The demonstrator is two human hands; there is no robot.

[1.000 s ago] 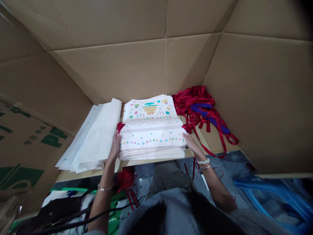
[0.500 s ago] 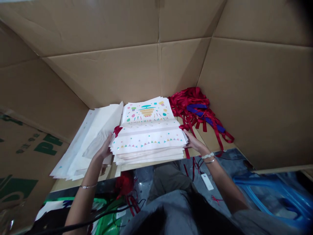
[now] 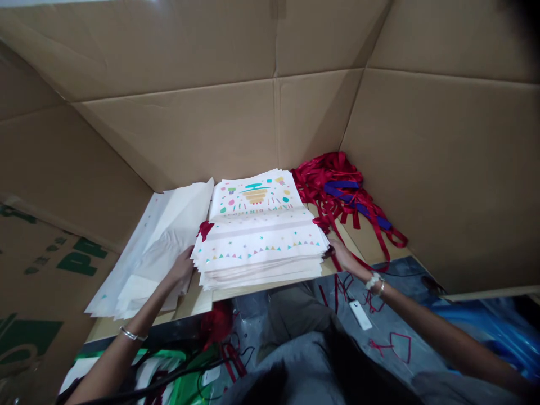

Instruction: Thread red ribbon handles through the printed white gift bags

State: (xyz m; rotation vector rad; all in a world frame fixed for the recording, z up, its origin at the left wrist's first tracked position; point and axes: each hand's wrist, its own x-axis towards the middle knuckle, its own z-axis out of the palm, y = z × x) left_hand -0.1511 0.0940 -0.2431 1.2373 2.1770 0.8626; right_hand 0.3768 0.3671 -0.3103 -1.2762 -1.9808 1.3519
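Observation:
A thick stack of white printed paper bags or sheets [image 3: 265, 247] lies in front of me, with a colourful cake and "HAPPY BIRTHDAY" print upside down from here. The top piece is folded over towards me. A dark red ribbon bow [image 3: 205, 230] sits at its left edge, and another red bow [image 3: 323, 224] at its right. My left hand [image 3: 182, 267] is beside the stack's left edge, next to a second white paper pile [image 3: 156, 253]. At the stack's right edge is my right hand [image 3: 342, 256], close to the red ribbon. The fingers of both hands are blurred or partly hidden.
Tall cardboard walls [image 3: 177, 135] enclose the tabletop. Tangled red ribbons [image 3: 324, 174] with purple strips [image 3: 343, 194] lie at the back right. Below the edge are a green bin [image 3: 196, 377], a white device [image 3: 360, 315], loose ribbon and a blue plastic item [image 3: 485, 332].
My right hand has moved slightly outward from the stack's right side, its forearm swinging right. My left hand has dropped a little lower at the left edge. The stack looks the same.

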